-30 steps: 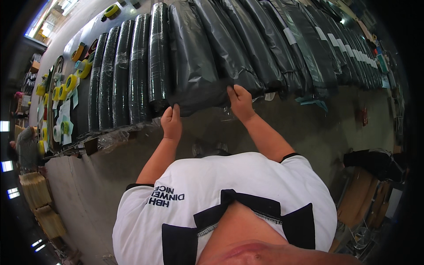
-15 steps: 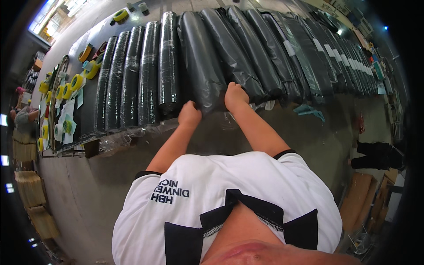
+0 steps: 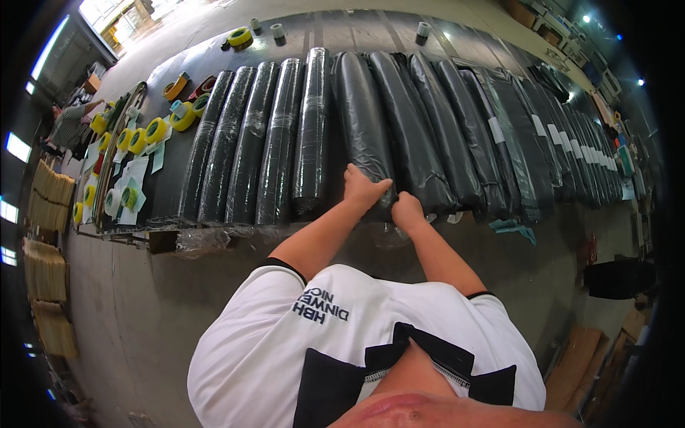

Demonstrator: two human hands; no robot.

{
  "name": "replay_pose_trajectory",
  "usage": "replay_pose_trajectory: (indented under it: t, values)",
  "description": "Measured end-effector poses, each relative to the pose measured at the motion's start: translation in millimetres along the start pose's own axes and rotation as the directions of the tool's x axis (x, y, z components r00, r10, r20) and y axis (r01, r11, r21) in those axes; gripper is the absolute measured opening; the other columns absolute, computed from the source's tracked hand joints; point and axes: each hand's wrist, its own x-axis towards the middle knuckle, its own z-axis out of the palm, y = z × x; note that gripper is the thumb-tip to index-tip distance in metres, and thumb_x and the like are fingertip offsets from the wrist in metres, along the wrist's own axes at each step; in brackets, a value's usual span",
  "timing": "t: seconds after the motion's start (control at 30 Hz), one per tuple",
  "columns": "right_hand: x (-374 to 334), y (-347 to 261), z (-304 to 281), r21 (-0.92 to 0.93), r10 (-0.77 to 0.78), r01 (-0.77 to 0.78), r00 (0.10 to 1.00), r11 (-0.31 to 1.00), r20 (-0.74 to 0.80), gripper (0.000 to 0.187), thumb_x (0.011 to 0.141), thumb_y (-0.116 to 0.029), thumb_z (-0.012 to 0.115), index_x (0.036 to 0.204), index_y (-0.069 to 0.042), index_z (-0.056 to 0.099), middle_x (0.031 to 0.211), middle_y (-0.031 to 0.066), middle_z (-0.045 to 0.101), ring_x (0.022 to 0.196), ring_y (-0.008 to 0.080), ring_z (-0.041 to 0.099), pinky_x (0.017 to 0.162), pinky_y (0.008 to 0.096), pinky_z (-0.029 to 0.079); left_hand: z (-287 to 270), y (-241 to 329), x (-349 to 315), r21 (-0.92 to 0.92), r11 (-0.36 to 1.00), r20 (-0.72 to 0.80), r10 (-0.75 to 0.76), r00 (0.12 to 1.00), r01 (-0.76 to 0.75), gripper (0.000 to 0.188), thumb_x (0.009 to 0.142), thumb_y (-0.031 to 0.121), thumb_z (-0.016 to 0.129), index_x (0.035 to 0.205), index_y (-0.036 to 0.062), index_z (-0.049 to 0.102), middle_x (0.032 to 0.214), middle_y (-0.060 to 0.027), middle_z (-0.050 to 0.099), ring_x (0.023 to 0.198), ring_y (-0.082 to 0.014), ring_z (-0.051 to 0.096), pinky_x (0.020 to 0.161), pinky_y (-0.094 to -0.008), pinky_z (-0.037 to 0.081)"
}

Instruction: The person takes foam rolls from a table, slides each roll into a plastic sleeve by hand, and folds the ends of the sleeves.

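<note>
A long roll in loose black plastic (image 3: 360, 118) lies on the table, pointing away from me. My left hand (image 3: 366, 189) is closed around its near end, thumb across the top, where the plastic is creased. Beside it, my right hand (image 3: 408, 212) is closed at the roll's near right corner, its fingertips partly hidden, gathering the plastic. To the left lies a tightly wrapped shiny black roll (image 3: 312, 135), a gap away. Close on the right rests another loosely wrapped black roll (image 3: 410, 128).
Several more black rolls fill the table (image 3: 335, 32) to both sides, those at far right with white labels. Yellow tape rolls (image 3: 155, 130) and papers lie at the left end. Clear film (image 3: 203, 241) hangs off the near edge. Another person (image 3: 71, 125) stands far left.
My left hand has moved from the left side of the roll's end onto its top. My right hand has come down to the near right corner. The roll's near end looks narrower.
</note>
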Motion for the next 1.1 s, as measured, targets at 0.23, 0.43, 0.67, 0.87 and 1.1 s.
replay_pose_trajectory:
  t: [0.23,0.43,0.67,0.87,1.1]
  values:
    - [-20,5,-11,0.011,-0.091,0.098,0.954,0.995,-0.285,0.021,0.086,-0.014,0.052,0.091,0.003,0.063,0.091,0.0251,0.065,0.090,0.0453,0.061,0.081,0.0512,0.048,15,1,7,-0.016,1.000,0.121,-0.013,0.993,0.015,0.114,0.065,0.050,0.083,0.141,-0.0093,0.023,0.140,-0.0312,0.036,0.131,-0.0426,0.038,0.106,-0.0478,0.037]
    - [-88,-40,-71,-0.103,-0.349,0.334,0.908,0.937,-0.230,0.020,0.084,-0.018,0.065,0.080,0.001,0.062,0.080,0.0146,0.063,0.077,0.0344,0.062,0.068,0.0407,0.050,-95,23,64,0.621,0.718,0.105,0.320,0.942,-0.313,0.082,0.083,0.059,0.064,0.140,0.0024,0.045,0.152,-0.0140,0.035,0.142,-0.0362,0.028,0.112,-0.0475,0.031]
    - [-22,-126,-71,0.285,-0.340,0.202,0.720,0.937,0.605,0.054,0.078,-0.021,0.073,0.123,-0.001,0.052,0.115,0.0203,0.061,0.101,0.0266,0.064,0.082,0.0356,0.051,-262,-36,150,0.788,0.582,-0.274,0.035,0.961,0.203,0.083,0.089,0.054,0.057,0.153,0.0099,0.026,0.161,-0.0113,0.017,0.150,-0.0329,0.008,0.117,-0.0513,0.018]
    - [148,-190,42,0.414,-0.158,0.091,0.979,0.906,0.130,0.107,0.075,-0.052,0.077,0.148,0.005,0.024,0.147,0.0272,0.039,0.137,0.0364,0.039,0.112,0.0407,0.034,-398,-183,174,0.521,0.752,-0.277,-0.299,0.913,0.404,0.114,0.070,0.074,0.066,0.151,0.0058,0.025,0.151,-0.0191,0.034,0.136,-0.0379,0.038,0.109,-0.0483,0.036]
    - [176,-200,91,0.545,-0.080,0.040,0.996,0.837,0.049,0.093,0.072,-0.032,0.084,0.141,0.002,0.033,0.126,0.0204,0.058,0.115,0.0283,0.058,0.097,0.0360,0.046,-414,-231,161,0.476,0.847,-0.172,-0.172,0.970,0.235,0.097,0.078,0.060,0.067,0.145,0.0029,0.028,0.132,-0.0274,0.049,0.119,-0.0433,0.054,0.098,-0.0472,0.046]
